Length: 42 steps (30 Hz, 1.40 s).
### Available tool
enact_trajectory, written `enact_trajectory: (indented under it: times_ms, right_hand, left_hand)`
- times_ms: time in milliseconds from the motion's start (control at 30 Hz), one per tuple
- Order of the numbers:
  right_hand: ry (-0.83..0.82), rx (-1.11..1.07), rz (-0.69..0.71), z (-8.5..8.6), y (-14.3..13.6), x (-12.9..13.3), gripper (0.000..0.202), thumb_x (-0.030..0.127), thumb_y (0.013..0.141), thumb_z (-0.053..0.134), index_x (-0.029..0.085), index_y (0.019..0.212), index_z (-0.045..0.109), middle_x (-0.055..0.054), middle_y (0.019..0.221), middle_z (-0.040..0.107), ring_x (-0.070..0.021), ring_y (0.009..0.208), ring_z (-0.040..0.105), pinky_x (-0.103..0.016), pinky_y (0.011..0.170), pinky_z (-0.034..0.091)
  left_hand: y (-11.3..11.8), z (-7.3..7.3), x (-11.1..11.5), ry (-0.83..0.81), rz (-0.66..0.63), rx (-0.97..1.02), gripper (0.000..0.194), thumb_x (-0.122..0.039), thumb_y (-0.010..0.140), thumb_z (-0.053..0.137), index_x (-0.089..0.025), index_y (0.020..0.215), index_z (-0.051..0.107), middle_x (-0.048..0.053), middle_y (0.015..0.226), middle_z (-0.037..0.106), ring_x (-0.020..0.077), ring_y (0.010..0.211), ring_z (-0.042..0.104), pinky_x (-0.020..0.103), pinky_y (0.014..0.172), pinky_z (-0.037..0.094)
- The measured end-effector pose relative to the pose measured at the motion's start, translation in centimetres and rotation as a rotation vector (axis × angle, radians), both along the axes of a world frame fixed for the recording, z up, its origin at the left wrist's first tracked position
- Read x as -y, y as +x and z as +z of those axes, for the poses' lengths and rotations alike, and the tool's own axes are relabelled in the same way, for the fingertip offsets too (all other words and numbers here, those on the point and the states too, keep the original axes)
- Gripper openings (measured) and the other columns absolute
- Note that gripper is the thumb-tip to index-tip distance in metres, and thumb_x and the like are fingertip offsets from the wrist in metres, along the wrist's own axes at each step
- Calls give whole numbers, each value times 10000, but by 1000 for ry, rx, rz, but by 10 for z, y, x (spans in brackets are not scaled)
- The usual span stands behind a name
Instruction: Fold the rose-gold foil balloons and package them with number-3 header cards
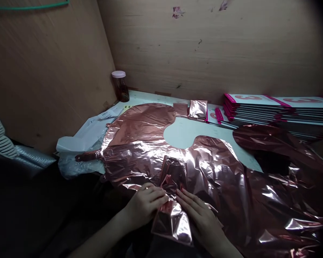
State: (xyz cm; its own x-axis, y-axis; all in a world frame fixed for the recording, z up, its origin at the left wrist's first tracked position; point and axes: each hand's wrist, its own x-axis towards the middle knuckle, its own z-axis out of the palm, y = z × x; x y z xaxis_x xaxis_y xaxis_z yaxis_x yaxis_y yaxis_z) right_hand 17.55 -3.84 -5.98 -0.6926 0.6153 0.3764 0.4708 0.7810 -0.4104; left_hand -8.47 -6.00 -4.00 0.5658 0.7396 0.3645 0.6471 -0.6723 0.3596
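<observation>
A rose-gold foil balloon, folded into a narrow strip, lies in front of me on larger flat balloon foil. My left hand has its fingers bent over the strip's left edge, thumb hidden. Along the strip's right edge, my right hand rests with fingers stretched out and close together. Between the hands the foil is bunched, and its lower end hangs toward me. Beneath and around it spreads a flat, curved rose-gold foil balloon with a tail at its left.
More balloon foil covers the right side. Stacked packages printed with a 3 stand at the back right. Small folded foil squares lie at the back. A lidded jar stands in the corner, near clear plastic bags. Wooden walls enclose the table.
</observation>
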Motion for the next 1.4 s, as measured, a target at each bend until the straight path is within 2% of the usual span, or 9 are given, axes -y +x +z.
enact_trajectory:
  times_ms: [167,400,633,767,867,1000,1133,1300,1400]
  right_hand:
    - [-175,-158,-117,12,-9,-17,353,173,892,497,231,1206,648,-86,1214,691,-222,1095,663,-353,880,585]
    - [46,-155,-113,1,-8,-10,341,140,964,433,224,1235,621,-72,1218,696,-209,1115,666,-312,883,571]
    - [-487,-324,-664,7,-39,-36,296,435,972,446,202,844,578,-21,682,669,-181,599,642,-249,529,459]
    - [-423,-39,-907,7,-57,-49,229,363,966,459,200,839,561,-20,622,648,-219,580,640,-274,513,386]
    - [-243,143,-976,5,-66,-51,167,221,955,452,152,1003,597,-98,830,698,-227,638,664,-289,527,413]
    - [129,281,-757,-4,-70,-59,384,100,933,386,164,1245,600,-187,1297,597,-310,1091,625,-417,854,491]
    - [159,254,-388,-13,-67,-76,483,310,1005,370,205,1474,411,-105,1514,430,-287,1406,361,-486,1117,330]
    - [74,266,-389,-17,-67,-83,555,340,989,390,200,1523,331,-87,1590,285,-289,1473,227,-504,1178,245]
    - [59,267,-403,-17,-68,-83,616,317,947,441,161,1528,310,-106,1600,248,-295,1484,188,-510,1183,244]
  left_hand:
    - [3,24,-29,-331,49,123,213,-162,936,540,-254,1071,677,4,1036,741,148,922,661,369,911,338]
    - [4,0,-26,-117,33,162,211,-221,1000,466,-220,978,676,15,989,759,147,844,674,334,858,345]
    - [31,6,-42,-525,683,164,145,-258,952,512,-195,983,639,40,809,725,233,781,659,300,673,414]
    - [51,5,-54,-475,836,140,242,-208,957,509,-164,1194,528,36,803,744,267,821,688,346,744,448]
    - [60,1,-59,-352,847,51,209,-207,957,511,-162,1160,536,63,826,749,268,823,697,352,754,470]
    - [62,-1,-65,-255,809,-79,191,-192,929,555,-164,1118,569,63,799,746,249,748,699,336,737,488]
    - [60,-4,-69,-220,793,-124,219,-189,932,527,-144,1139,583,70,745,732,251,681,699,312,638,481]
    - [57,-14,-69,-159,741,-220,329,-201,954,479,-202,1261,597,84,869,698,209,592,671,277,523,458]
    - [51,-16,-72,-81,648,-337,493,-113,919,501,-270,1387,515,111,1082,671,221,750,689,314,631,531]
